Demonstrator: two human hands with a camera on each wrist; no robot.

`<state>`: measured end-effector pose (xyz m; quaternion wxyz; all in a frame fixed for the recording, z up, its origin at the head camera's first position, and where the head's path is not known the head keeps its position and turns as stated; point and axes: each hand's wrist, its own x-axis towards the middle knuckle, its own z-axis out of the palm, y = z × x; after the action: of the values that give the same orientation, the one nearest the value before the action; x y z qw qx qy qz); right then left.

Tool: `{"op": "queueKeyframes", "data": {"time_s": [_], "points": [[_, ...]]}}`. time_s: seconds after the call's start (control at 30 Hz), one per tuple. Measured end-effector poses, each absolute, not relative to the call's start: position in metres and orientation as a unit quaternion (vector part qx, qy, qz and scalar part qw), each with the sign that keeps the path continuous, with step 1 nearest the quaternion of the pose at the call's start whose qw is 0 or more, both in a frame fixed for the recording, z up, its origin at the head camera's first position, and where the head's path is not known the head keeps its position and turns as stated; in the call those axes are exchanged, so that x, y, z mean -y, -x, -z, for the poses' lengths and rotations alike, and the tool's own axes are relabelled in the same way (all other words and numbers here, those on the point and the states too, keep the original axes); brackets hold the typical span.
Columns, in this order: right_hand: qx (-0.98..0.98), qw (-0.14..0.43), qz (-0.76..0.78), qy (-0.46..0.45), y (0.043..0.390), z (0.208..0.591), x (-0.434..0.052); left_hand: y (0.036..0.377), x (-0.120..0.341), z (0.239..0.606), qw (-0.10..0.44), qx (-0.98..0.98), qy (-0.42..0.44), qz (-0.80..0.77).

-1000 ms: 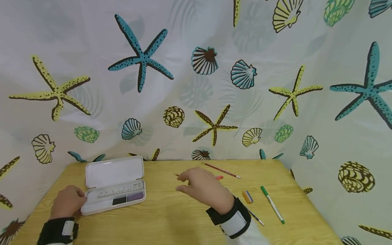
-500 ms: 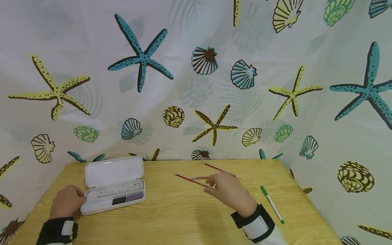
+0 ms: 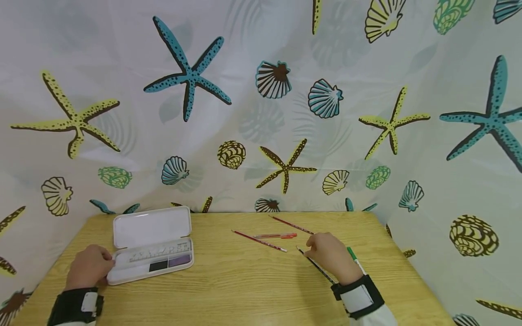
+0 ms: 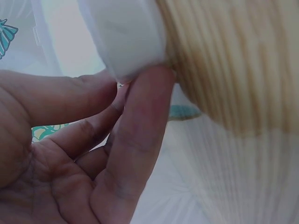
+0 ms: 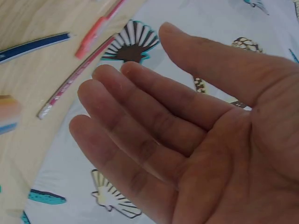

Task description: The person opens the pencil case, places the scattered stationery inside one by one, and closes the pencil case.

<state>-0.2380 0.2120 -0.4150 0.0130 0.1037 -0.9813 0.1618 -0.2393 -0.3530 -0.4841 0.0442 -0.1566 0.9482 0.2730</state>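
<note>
My left hand (image 3: 87,267) sits at the left end of an open white pencil case (image 3: 152,246). In the left wrist view the thumb and fingers (image 4: 140,121) pinch the case's corner (image 4: 126,37). My right hand (image 3: 329,257) hovers palm down over a dark pencil (image 3: 316,266) at the table's right. In the right wrist view my right hand (image 5: 140,70) has relaxed, nearly straight fingers and holds nothing. Beneath it lie a red pen (image 5: 100,25), a red pencil (image 5: 77,77), the dark pencil (image 5: 32,46) and an eraser (image 5: 7,114).
On the wooden table (image 3: 228,294) lie two red pencils (image 3: 258,241) (image 3: 290,225) and a red pen (image 3: 275,236). A green marker (image 3: 354,254) shows partly behind my right hand. A ruler lies in the case. A seashell-print curtain (image 3: 261,113) hangs close behind and to the right.
My right hand has moved from the table's middle to the right, uncovering the red pencil and pen and now covering the eraser. My left hand has stayed at the case.
</note>
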Motion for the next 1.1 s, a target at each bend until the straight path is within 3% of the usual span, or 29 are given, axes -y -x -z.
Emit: {"op": "queueKeyframes", "data": {"time_s": [0.4,1.1], "points": [[0.978,-0.039,-0.201,-0.043,0.257,0.455,-0.23,0.238,0.354,0.484,0.05,-0.945,0.156,-0.282],[0.986,0.033,-0.161,-0.039,0.258,0.475,-0.225,0.239,0.353,0.483,0.047,-0.945,0.161,-0.282]]}}
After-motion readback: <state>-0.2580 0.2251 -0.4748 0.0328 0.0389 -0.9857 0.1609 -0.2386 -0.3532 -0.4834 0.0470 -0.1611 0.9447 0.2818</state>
